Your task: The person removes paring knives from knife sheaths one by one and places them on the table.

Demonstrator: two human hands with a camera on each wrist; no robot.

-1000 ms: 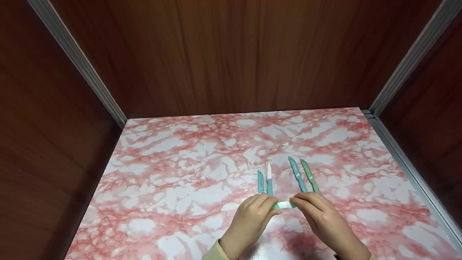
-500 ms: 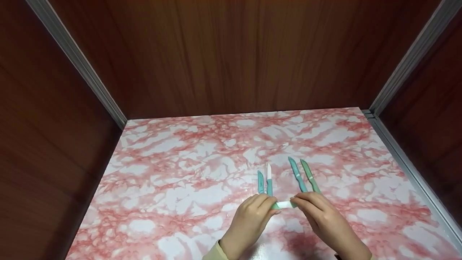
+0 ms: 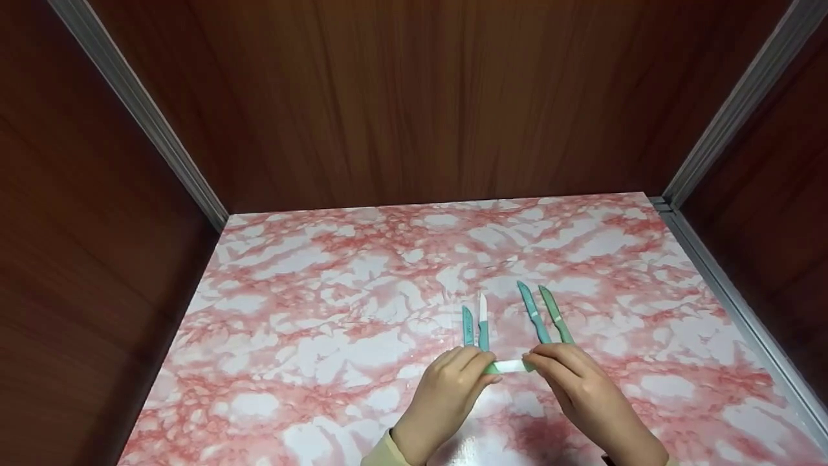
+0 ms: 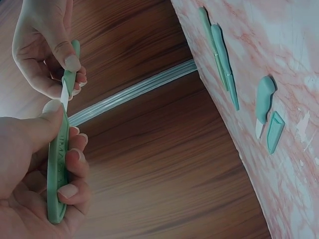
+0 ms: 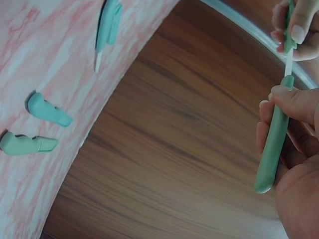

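Brown wood-patterned panels (image 3: 388, 97) are being seen around a red-and-white bench (image 3: 310, 272) in the head view. Over its near part, a green knife (image 3: 510, 367) is being held crosswise between the left hand (image 3: 451, 382) and the right hand (image 3: 579, 382), presumably so that each end is being controlled separately. Just beyond, a blue cover (image 3: 468, 325) is lying beside a bare blue knife (image 3: 484, 330), apparently as a matching pair. Farther right, a covered blue knife (image 3: 533, 312) and a covered green knife (image 3: 555, 314) are lying side by side, probably being grouped because both are sheathed.

From the left wrist, a green cover (image 4: 55, 172) is being clasped by the left hand's curled fingers (image 4: 76, 166), the thumb being laid near its mouth, seemingly for steadiness. White blade (image 4: 65, 94) is being exposed between cover and handle; how far the tip is being housed inside cannot be told.

From the right wrist, the green handle (image 5: 274, 139) is being grasped by the right hand, its thumb being pointed toward the blade end, likely for guidance along the knife's length. The bare strip is apparently being avoided for safety.
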